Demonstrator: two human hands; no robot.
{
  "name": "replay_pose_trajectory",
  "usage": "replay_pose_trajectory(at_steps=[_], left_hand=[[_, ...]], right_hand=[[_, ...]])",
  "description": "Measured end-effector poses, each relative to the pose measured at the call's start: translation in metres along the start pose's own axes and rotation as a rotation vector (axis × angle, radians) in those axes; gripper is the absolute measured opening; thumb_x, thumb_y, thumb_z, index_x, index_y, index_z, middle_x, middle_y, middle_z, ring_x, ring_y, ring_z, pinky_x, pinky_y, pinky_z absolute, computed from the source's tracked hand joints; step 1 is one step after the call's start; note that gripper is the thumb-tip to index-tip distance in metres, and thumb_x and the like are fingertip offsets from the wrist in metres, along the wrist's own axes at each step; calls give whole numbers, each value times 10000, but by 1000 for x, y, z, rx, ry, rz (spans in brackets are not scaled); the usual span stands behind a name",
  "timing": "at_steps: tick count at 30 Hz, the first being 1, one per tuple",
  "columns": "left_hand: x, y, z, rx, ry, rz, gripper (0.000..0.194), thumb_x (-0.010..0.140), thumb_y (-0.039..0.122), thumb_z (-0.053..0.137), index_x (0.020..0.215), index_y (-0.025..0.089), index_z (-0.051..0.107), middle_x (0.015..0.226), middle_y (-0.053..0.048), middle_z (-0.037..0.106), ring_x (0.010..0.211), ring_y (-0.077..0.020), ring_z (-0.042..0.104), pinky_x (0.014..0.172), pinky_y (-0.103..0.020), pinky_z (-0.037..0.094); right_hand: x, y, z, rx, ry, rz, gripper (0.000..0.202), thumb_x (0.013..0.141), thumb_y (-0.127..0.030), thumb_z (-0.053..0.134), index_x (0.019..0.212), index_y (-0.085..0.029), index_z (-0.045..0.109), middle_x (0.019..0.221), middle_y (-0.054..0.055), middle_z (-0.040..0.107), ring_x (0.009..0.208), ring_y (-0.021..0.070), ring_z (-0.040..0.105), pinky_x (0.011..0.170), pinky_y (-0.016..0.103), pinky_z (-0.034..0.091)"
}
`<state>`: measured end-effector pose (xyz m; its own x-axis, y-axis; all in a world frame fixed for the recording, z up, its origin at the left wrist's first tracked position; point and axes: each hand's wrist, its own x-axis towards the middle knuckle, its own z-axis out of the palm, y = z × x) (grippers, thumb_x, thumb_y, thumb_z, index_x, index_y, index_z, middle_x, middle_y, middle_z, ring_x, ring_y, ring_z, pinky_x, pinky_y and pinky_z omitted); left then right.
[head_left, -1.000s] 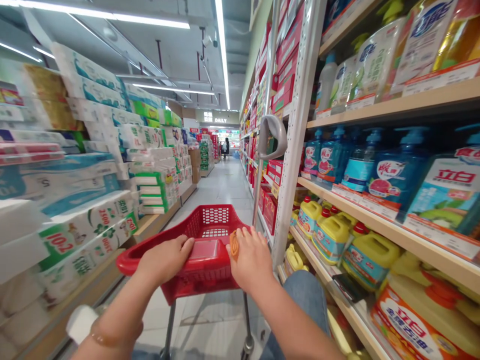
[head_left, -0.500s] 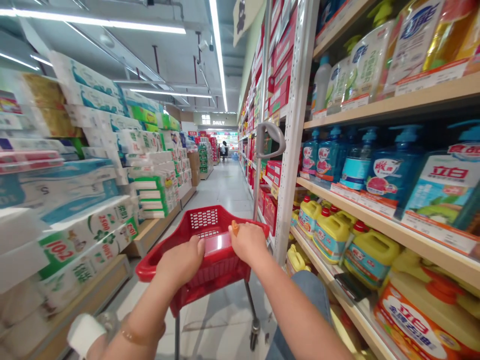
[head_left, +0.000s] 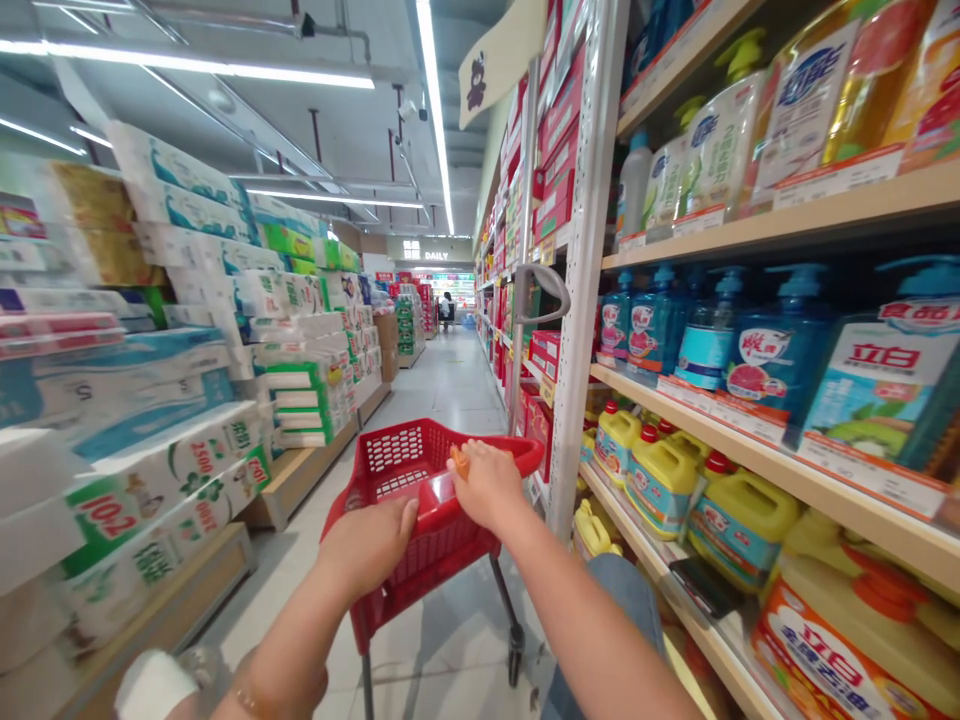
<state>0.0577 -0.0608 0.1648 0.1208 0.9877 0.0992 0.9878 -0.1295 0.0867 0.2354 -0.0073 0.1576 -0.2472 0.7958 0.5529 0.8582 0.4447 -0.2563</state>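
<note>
A red shopping cart (head_left: pixel 427 440) stands in front of me, turned a little, its basket showing no goods. My left hand (head_left: pixel 369 545) is closed over the left part of the cart's near rim, thumb on top. On the right part of that rim, my right hand (head_left: pixel 487 485) is closed too, with a small orange item (head_left: pixel 460 461) at its thumb side; what that item is, I cannot make out. The undersides of both hands are hidden.
Shelves on the right hold blue pump bottles (head_left: pixel 780 340) and yellow jugs (head_left: pixel 739 520). Tissue packs (head_left: pixel 172 480) are stacked on the left. A grey handle (head_left: pixel 541 293) sticks out by the shelf post. A person (head_left: pixel 447 308) is far down the aisle.
The cart's basket has swung to the right and its left corner is now further right. My left hand has shifted slightly lower, and my right hand slightly left, both still on the rim.
</note>
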Motion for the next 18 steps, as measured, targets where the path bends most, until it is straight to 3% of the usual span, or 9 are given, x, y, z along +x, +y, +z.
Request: replay_pose_trajectory(at_steps=[4, 7, 9, 11, 15, 18], left_hand=[[-1, 3, -2, -54, -4, 58, 579, 955, 465, 140, 1129, 232, 641, 1086, -108, 722, 1010, -275, 671, 851, -409, 481], [-3, -8, -4, -84, 9, 134, 564, 958, 479, 175, 1010, 244, 685, 1081, -79, 727, 1065, -240, 648, 923, -368, 456], [-3, -12, -1, -33, 41, 121, 592, 965, 453, 164, 955, 210, 704, 1089, -102, 724, 1152, -244, 607, 992, -374, 421], [-2, -7, 3, 50, 85, 79, 614, 970, 400, 143, 962, 156, 705, 1091, -152, 717, 1205, -261, 573, 1029, -397, 394], [-1, 11, 7, 56, 102, 75, 608, 970, 348, 127, 942, 132, 694, 1015, -172, 727, 1026, -279, 662, 907, -416, 465], [-1, 10, 8, -119, 77, 125, 581, 970, 386, 156, 922, 176, 695, 979, -118, 741, 927, -251, 684, 833, -383, 495]], right_hand=[[-5, -16, 1, 50, -25, -195, 417, 953, -425, 427, 1233, -169, 601, 1274, 93, 623, 1230, 209, 529, 1045, 345, 362], [-2, -2, -4, 23, -45, -95, 422, 970, -411, 391, 1241, -166, 602, 1288, 94, 616, 1233, 203, 527, 1047, 348, 361], [2, 5, -5, -12, -15, 10, 428, 968, -396, 392, 1228, -135, 609, 1289, 120, 611, 1228, 223, 530, 1047, 364, 359], [3, 2, -2, -20, 10, 24, 419, 962, -381, 403, 1208, -118, 617, 1279, 133, 615, 1217, 235, 536, 1049, 373, 354], [-5, -14, 3, 42, -15, -176, 400, 939, -387, 450, 1201, -138, 622, 1277, 109, 620, 1246, 223, 510, 1078, 361, 320], [-9, -7, -2, 50, -49, -190, 411, 964, -386, 405, 1227, -148, 612, 1285, 99, 617, 1254, 203, 504, 1079, 347, 318]])
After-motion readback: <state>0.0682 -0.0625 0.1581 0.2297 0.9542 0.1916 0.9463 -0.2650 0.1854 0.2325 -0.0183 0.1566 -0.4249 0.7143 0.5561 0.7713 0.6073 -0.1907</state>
